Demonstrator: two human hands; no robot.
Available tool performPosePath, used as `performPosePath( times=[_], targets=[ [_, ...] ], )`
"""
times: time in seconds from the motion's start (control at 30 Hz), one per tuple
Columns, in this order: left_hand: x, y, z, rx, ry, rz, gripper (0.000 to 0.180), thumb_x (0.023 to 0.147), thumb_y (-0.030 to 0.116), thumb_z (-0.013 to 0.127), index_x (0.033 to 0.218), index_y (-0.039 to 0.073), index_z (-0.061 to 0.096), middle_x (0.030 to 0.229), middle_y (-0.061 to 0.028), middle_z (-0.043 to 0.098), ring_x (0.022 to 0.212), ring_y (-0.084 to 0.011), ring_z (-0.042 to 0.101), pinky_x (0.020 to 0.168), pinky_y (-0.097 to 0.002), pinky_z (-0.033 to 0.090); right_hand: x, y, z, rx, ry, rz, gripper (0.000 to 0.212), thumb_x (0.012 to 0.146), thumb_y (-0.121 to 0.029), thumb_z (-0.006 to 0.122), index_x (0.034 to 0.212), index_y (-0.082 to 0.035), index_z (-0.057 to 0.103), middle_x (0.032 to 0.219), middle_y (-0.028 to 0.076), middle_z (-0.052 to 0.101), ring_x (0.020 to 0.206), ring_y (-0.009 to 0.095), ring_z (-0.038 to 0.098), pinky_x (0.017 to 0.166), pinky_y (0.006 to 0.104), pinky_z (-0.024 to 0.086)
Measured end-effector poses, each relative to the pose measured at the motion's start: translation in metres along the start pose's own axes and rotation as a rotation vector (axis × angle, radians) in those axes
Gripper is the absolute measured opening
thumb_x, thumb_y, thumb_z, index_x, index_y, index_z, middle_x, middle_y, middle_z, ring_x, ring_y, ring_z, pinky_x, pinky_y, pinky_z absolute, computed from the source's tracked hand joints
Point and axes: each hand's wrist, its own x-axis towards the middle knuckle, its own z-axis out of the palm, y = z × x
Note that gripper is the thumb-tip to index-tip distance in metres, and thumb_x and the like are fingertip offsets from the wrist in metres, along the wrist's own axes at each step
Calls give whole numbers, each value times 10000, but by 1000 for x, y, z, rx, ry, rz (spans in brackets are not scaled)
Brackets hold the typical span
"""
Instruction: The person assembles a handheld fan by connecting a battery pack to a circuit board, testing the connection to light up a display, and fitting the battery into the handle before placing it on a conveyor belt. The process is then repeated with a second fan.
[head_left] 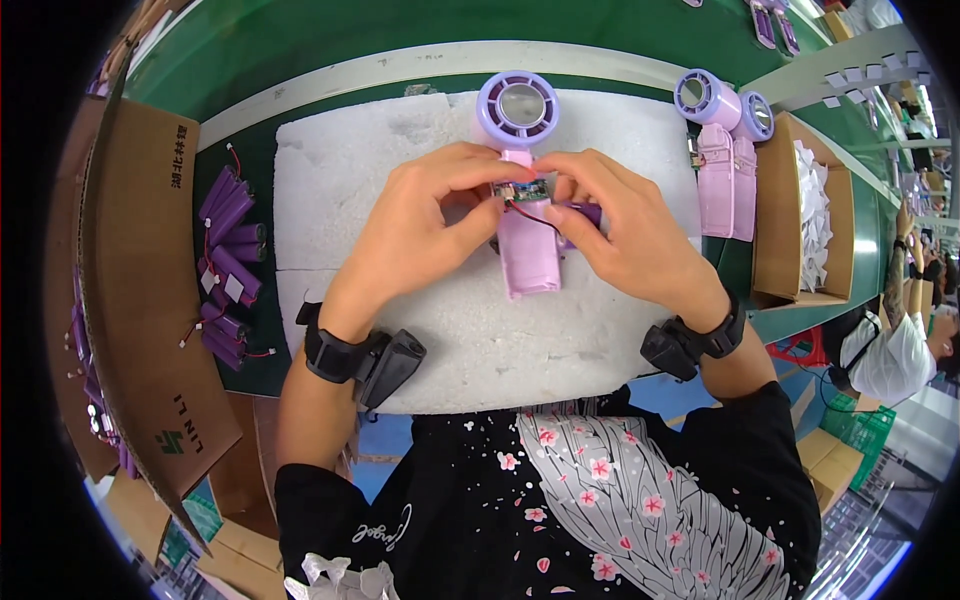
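Note:
A handheld fan (pixel 530 265) with an open pink handle and a round lilac head (pixel 518 105) lies on the white foam board (pixel 420 345), head pointing away from me. A small green circuit board (pixel 535 190) shows in its handle, with thin red and black wires. My left hand (pixel 425 220) pinches at the board's left edge, thumb and index finger closed around a white connector. From the other side, my right hand (pixel 635 225) curls over the handle, its fingers around a purple battery cell (pixel 588 213); its index fingertip is near the wires.
Several purple battery cells (pixel 235 270) with wires lie left of the foam, beside a tall cardboard box (pixel 150 300). At right are more pink fans (pixel 725 185) and an open carton (pixel 770 215) holding white pieces (pixel 813 220). A person (pixel 890 355) is at far right.

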Motion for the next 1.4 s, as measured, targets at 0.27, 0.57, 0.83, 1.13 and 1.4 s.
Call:
performPosePath(
  times=[0.27,0.57,0.83,1.13,1.4],
  targets=[
    [-1,-3,5,-63,58,-12,354,762,-44,581,1096,38,665,1075,-82,619,857,-167,607,743,-269,514,-5,-9,-29,-280,-92,-90,225,776,-27,715,987,-27,638,861,106,629,778,266,615,667,332,510],
    [-3,-2,11,4,118,16,338,717,-42,601,1027,50,700,1026,-94,647,781,-174,623,693,-261,515,-24,-20,-26,-501,-158,-118,136,747,-42,722,849,24,660,1011,144,674,838,287,637,705,366,529],
    [-1,4,8,13,75,-45,337,739,-72,571,1042,17,689,1098,-99,620,875,-150,601,754,-256,515,-22,-21,-20,-593,-183,-137,128,735,-51,710,819,31,659,999,156,684,829,284,644,715,367,536],
    [-2,-2,9,-6,78,-27,345,742,-78,558,1048,15,687,1115,-100,616,883,-145,594,742,-248,513,-15,-19,-29,-439,-218,-47,146,773,-79,706,859,37,682,972,167,704,783,306,662,703,383,538],
    [1,-7,12,-62,66,-20,345,751,-82,554,1057,14,681,1063,-82,607,870,-136,580,731,-239,500,-26,-10,-29,-442,-146,-93,100,781,-62,696,807,34,685,1018,157,700,773,289,652,697,369,533]
  ],
)
